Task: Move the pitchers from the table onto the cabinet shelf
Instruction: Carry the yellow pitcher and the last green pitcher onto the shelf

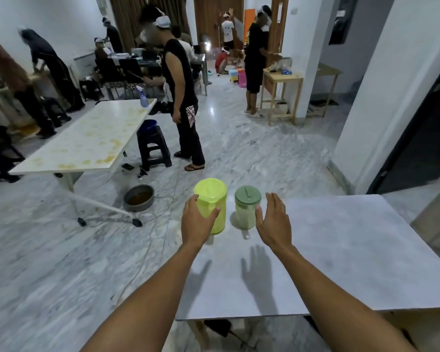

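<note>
A pale grey table (341,250) fills the near right of the room, and both pitchers stand upright at its far left corner, side by side and just apart. Across the marble floor sits a long white table (87,141) blotched with yellowish stains, a blue spray bottle (142,96) at its far end, a dark plastic stool (154,148) beside it and a metal bowl (138,198) of brown liquid on the floor near its legs. The yellow-green pitcher (214,199) is the taller one (its lid matches its body); the left hand (197,221) wraps its near side, thumb and fingers curled against the wall. The smaller clear pitcher (245,212) has a dull green lid. The right hand (273,221) is spread wide just beside it, thumb at its side; whether it touches is unclear.
</note>
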